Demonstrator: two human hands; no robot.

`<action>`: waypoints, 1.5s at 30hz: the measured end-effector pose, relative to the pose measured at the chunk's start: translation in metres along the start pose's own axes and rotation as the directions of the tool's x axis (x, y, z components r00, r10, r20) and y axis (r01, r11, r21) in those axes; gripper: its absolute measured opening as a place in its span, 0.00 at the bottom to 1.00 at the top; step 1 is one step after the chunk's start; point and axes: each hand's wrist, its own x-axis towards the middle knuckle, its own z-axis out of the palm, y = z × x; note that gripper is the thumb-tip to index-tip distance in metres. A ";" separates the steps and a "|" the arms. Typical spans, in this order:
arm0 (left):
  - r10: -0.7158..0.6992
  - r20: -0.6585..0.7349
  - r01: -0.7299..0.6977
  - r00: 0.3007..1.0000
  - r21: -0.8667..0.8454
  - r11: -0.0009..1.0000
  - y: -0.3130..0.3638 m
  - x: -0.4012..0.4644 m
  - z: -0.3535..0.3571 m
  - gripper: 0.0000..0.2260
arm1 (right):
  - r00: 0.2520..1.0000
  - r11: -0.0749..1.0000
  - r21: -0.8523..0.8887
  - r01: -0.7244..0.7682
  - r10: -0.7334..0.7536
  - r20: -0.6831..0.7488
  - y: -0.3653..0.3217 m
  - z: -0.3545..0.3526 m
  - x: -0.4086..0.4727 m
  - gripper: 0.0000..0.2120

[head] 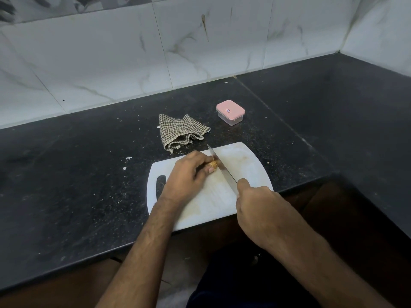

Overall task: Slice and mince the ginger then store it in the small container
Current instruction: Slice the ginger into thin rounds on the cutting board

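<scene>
Your ginger (213, 163) lies near the middle of the white cutting board (244, 161), mostly hidden under your left hand (189, 174), so its long axis cannot be told; only a tan end shows, facing right toward the blade. Your left fingers curl down, clamped on the ginger. Your right hand (258, 205) is closed around the handle of the knife (222, 168), whose blade runs from near right to far left, its edge against the exposed end. Beyond the board a checked cloth (181, 132) lies crumpled; right of it stands the small container (230, 112), pink lid on. The speckled black countertop (77, 174) meets a marbled tile wall (111, 52).
</scene>
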 end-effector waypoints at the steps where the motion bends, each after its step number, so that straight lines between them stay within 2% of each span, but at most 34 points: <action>1: -0.001 0.000 0.001 1.000 -0.001 1.000 0.000 0.000 0.000 0.10 | 1.000 1.000 -0.001 -0.007 0.007 0.000 0.000 0.001 0.001 0.06; 26: 0.003 0.012 -0.003 1.000 -0.039 0.999 -0.003 0.001 0.003 0.07 | 0.998 1.000 0.010 -0.016 0.015 0.057 -0.003 -0.002 0.002 0.13; 31: 0.004 0.012 -0.004 1.000 -0.022 1.000 -0.002 0.001 0.002 0.08 | 0.998 1.000 0.004 -0.010 0.010 0.064 0.000 -0.004 0.003 0.09; 38: 0.014 0.023 -0.014 1.000 0.010 1.000 0.001 0.003 0.000 0.08 | 0.996 1.000 -0.012 -0.023 0.024 0.090 -0.004 -0.003 0.011 0.11; 45: 0.010 0.019 -0.011 1.000 0.014 1.000 0.002 0.002 0.000 0.09 | 0.988 0.999 0.015 -0.044 0.041 0.147 0.003 -0.006 0.028 0.07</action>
